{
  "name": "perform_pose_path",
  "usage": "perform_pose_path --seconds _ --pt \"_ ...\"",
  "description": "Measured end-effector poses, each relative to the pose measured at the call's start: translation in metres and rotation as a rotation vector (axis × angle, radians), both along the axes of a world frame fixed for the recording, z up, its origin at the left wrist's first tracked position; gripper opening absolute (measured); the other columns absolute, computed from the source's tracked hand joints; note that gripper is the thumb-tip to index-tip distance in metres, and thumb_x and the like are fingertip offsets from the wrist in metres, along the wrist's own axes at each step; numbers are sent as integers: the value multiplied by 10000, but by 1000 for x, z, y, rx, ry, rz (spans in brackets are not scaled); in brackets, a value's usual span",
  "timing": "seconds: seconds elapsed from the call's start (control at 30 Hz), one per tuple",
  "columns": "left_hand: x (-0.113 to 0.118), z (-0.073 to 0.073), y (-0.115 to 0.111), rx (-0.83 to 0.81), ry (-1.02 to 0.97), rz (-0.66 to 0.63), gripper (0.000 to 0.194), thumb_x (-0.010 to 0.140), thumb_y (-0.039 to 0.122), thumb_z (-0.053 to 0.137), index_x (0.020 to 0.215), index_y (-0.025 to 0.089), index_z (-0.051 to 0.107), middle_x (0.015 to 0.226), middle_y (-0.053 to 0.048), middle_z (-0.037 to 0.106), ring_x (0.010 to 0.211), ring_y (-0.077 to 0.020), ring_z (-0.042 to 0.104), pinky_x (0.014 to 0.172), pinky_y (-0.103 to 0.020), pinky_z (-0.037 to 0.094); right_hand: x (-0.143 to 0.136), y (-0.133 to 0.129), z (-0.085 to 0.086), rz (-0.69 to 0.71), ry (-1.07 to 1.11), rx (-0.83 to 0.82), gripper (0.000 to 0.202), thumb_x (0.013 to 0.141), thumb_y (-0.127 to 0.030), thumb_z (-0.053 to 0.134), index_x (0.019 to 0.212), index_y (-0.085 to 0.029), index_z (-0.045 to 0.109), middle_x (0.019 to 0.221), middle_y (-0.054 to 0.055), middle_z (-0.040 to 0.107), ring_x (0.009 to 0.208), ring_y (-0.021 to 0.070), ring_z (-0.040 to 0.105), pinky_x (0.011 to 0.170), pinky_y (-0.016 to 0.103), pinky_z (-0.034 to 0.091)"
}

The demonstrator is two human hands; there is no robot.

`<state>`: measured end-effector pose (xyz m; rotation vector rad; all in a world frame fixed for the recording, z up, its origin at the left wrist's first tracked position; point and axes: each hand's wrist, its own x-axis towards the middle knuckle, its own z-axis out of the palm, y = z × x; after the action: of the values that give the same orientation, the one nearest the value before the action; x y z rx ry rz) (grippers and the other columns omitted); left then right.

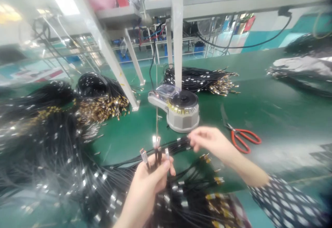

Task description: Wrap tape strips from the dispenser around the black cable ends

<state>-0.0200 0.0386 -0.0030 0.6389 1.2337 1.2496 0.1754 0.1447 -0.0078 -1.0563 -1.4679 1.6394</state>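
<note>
Several black cables with flat silvery metal plugs point(157, 142) stand upright out of my left hand point(153, 178), which is closed around them just below the plugs. My right hand point(204, 138) has its fingers drawn together at the right end of a bundle of black cables point(171, 147) on the green table; what lies between the fingertips is hidden. Behind the hands stands a round grey tape dispenser point(183, 119) with a black disc on top. Scissors point(242, 138) with orange-red handles lie to the right of my right hand.
Big heaps of black cables point(67, 162) cover the left and front of the green table point(218, 103). Coiled bundles point(101, 89) and another bundle point(197, 79) lie farther back. White posts point(177, 37) carry a shelf point(228, 5) above. More cables point(308, 72) lie far right.
</note>
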Motion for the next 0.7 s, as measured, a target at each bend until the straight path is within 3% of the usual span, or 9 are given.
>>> perform_pose_path --seconds 0.03,0.13,0.23,0.33,0.47,0.7 --pt "0 0 0 -1 -1 0 320 716 372 800 848 107 679 643 -49 655 389 10 266 449 -213 105 -5 14 0 -183 69 12 215 666 -298 821 781 -140 731 701 30 711 573 113 630 596 227 495" --pt "2 0 -1 -5 2 -8 316 716 373 803 845 113 679 646 -49 657 393 13 261 462 -211 99 -19 47 0 -305 111 -6 343 673 -441 799 790 -128 721 664 35 692 491 94 593 502 215 451" --pt "3 1 -2 7 9 5 310 719 375 799 834 113 679 634 -54 658 394 11 247 461 -212 96 -29 59 2 -329 139 -22 390 659 -489 794 696 -112 699 593 45 667 453 92 573 447 204 412" --pt "5 0 -2 10 1 16 297 717 366 799 824 114 685 626 -58 661 394 11 237 459 -211 115 -34 57 11 -346 188 4 352 600 -431 836 624 -121 671 541 6 624 428 64 519 423 187 385" --pt "5 1 -1 0 -14 16 294 695 363 815 797 122 683 612 -59 662 398 4 253 457 -207 123 -32 51 24 -355 249 92 299 624 -405 819 696 -142 695 565 -14 642 438 61 510 451 195 416" --pt "5 3 -1 -35 -32 -10 296 687 371 818 784 125 683 602 -50 658 387 11 250 449 -202 121 -41 54 1 -438 221 168 302 625 -362 831 755 -151 659 695 19 727 432 86 566 460 224 425"
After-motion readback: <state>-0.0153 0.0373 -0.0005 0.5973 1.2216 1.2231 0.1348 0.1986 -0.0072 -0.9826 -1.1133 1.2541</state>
